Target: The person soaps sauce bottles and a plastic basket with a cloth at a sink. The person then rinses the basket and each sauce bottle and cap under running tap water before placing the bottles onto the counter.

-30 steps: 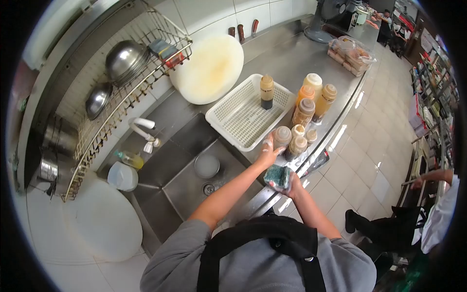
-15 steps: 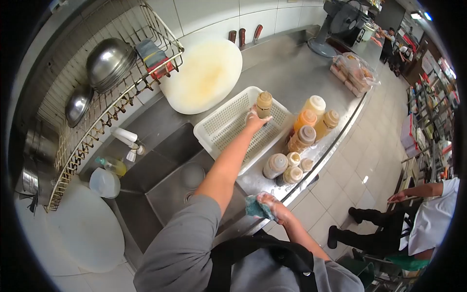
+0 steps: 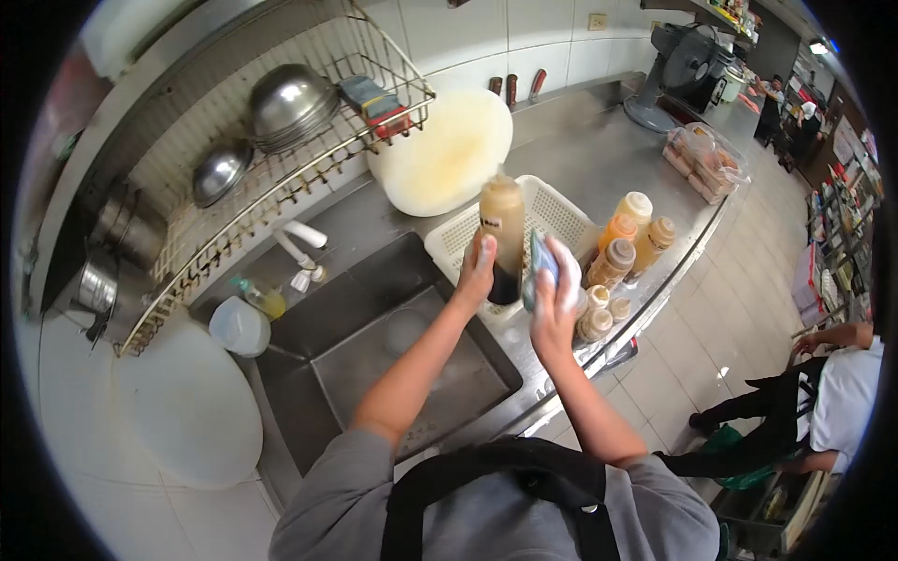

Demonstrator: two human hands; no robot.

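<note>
My left hand [image 3: 477, 273] is wrapped round a tall squeeze bottle [image 3: 503, 229] with dark liquid at its bottom, held upright over the front of the white perforated basket [image 3: 449, 227]. Just right of the bottle, my right hand [image 3: 556, 304] grips a green sponge [image 3: 536, 271], with white suds on the fingers. Several other squeeze bottles [image 3: 611, 264] with brown, orange and yellow contents stand on the counter right of the basket, the nearest partly hidden by my right hand.
A metal sink [image 3: 412, 374] lies at left below a faucet [image 3: 301, 257]. A wire rack [image 3: 281, 182] holds metal bowls. A round board [image 3: 444, 154] leans on the wall. Behind are a fan [image 3: 669, 75] and bagged food [image 3: 702, 164]. A person [image 3: 832, 402] stands at right.
My left hand has lifted the bottle out of the basket and brought it nearer. My right hand has moved up with the sponge to the bottle's side.
</note>
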